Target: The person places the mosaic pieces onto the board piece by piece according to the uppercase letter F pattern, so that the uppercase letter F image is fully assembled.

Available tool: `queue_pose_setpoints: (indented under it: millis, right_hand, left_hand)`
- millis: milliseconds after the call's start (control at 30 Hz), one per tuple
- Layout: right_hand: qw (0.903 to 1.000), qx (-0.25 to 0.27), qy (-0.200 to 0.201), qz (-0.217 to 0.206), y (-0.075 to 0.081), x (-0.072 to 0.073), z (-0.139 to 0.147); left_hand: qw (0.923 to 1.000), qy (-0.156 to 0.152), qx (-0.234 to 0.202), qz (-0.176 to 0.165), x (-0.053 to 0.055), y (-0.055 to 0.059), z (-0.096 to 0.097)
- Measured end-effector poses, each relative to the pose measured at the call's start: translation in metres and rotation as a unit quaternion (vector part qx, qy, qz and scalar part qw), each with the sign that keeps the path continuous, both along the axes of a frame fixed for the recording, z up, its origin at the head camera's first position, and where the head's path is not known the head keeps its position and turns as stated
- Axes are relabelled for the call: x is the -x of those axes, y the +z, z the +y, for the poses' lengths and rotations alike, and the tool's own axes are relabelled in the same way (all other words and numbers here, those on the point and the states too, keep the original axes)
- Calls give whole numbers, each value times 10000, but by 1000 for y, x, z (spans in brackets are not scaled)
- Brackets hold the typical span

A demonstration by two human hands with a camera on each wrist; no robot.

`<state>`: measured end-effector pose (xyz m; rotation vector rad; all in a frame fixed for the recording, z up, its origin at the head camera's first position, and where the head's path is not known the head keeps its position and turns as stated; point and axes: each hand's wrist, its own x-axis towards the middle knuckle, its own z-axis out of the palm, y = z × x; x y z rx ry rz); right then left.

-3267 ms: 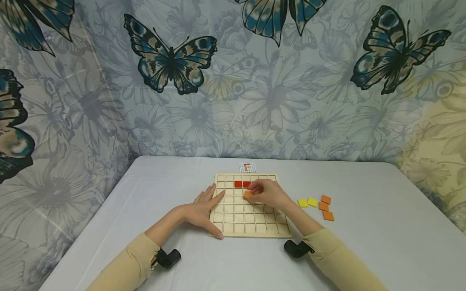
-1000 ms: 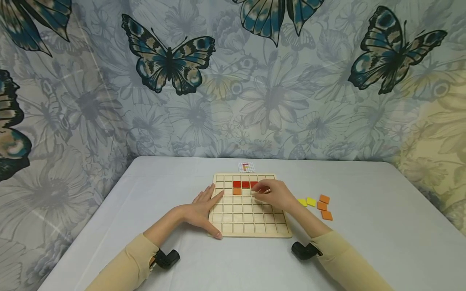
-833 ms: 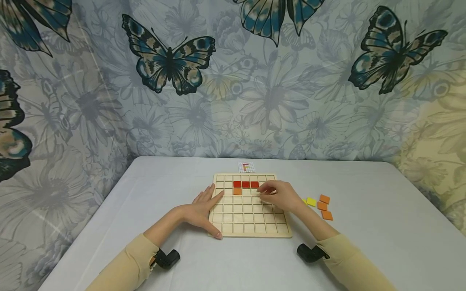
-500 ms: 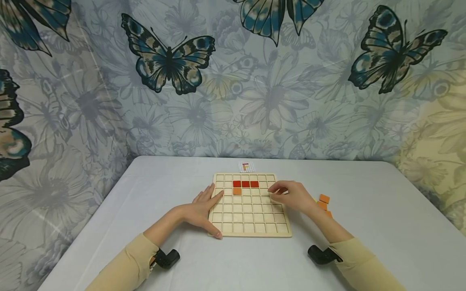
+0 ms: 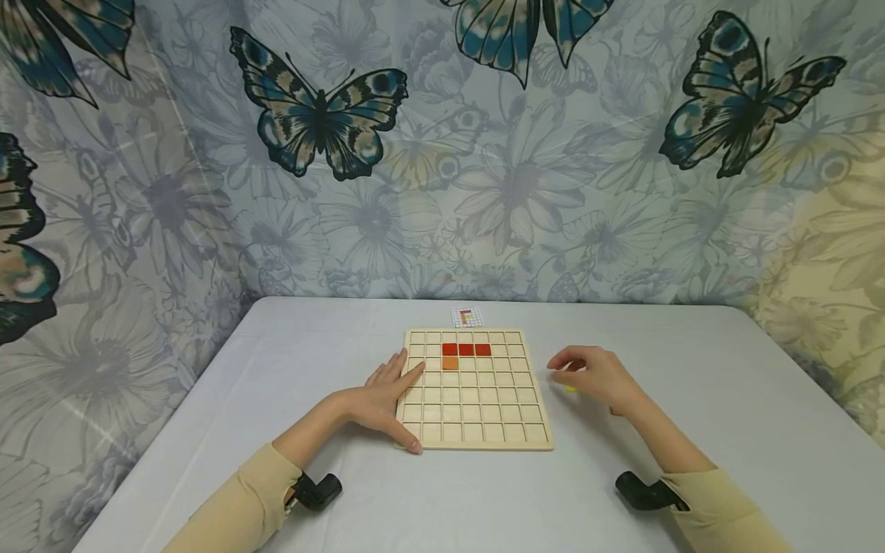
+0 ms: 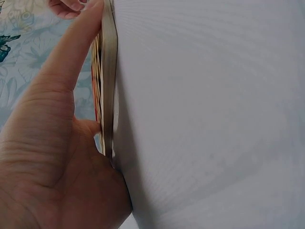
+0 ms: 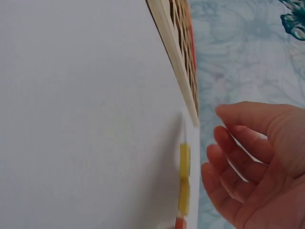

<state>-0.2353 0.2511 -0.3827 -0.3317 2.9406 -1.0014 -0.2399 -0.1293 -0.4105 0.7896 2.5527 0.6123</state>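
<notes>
A wooden grid board (image 5: 477,415) lies on the white table. Three red tiles (image 5: 466,350) fill a row in its upper part, and one orange tile (image 5: 450,362) sits under the leftmost red one. My left hand (image 5: 387,395) rests spread on the board's left side; the left wrist view shows the thumb along the board's edge (image 6: 109,71). Right of the board, my right hand (image 5: 591,376) hovers with loosely bent fingers and nothing between them. Beneath it a yellow tile (image 5: 571,389) peeks out. In the right wrist view two yellow tiles (image 7: 184,160) stand below the fingertips.
A small card (image 5: 467,317) with a printed coloured grid lies behind the board. An orange tile (image 5: 615,411) shows by the right wrist; the other loose tiles are hidden under that hand. A butterfly-patterned cloth (image 5: 442,192) hangs behind the table.
The orange tile my right hand held over the board now lies under the leftmost red tile. That hand has let go and moved right, over the loose tiles. My left hand stays put.
</notes>
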Motion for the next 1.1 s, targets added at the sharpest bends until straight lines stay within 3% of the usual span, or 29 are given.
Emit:
queue_pose_setpoints:
  millis: [333,667,1100]
  right_hand:
    - [9966,-503,-602,-265,2,-1,40]
    - [9948,-632,-568,-562,2,4,61]
    - [9966,-314,-645,-406,-7,9,59]
  left_hand:
    - [10000,34,72,-22,0,-1,-1]
    - [10000,25,-8,-47,-1,-1,0]
    - [10000,-21,22,65,-1,0,0]
